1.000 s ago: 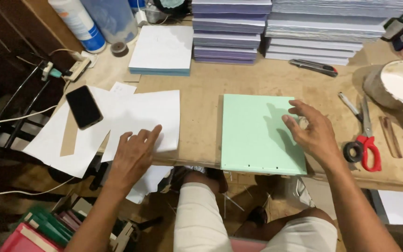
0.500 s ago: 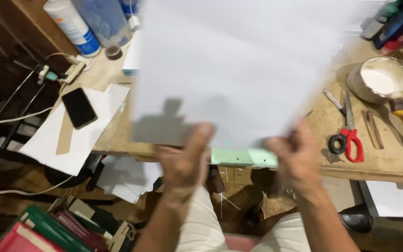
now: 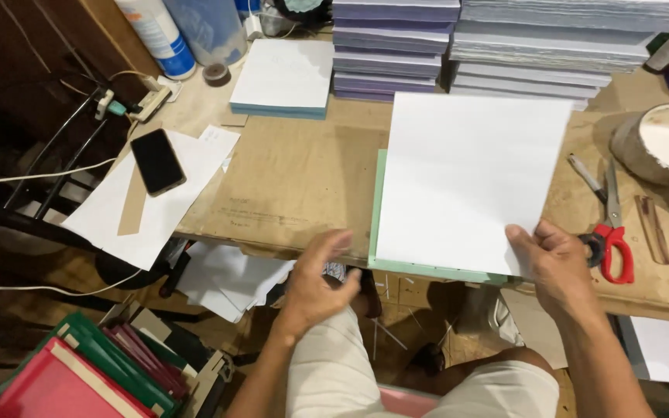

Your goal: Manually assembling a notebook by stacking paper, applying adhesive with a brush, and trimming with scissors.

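Right hand point(image 3: 555, 259) pinches the white sheet point(image 3: 470, 174) at its lower right corner; sheet lies on the green board point(image 3: 427, 269), table point(image 3: 288, 178) front edge. Left hand point(image 3: 315, 282) loose, empty, just off the edge. Red-handled scissors point(image 3: 612, 236) right; blue-labelled white bottle point(image 3: 152, 35) top left.

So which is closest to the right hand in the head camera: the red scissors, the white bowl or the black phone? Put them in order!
From the right hand:
1. Red scissors, just to its right on the table.
2. White bowl, farther back on the right.
3. Black phone, far across on the left, lying on white paper.
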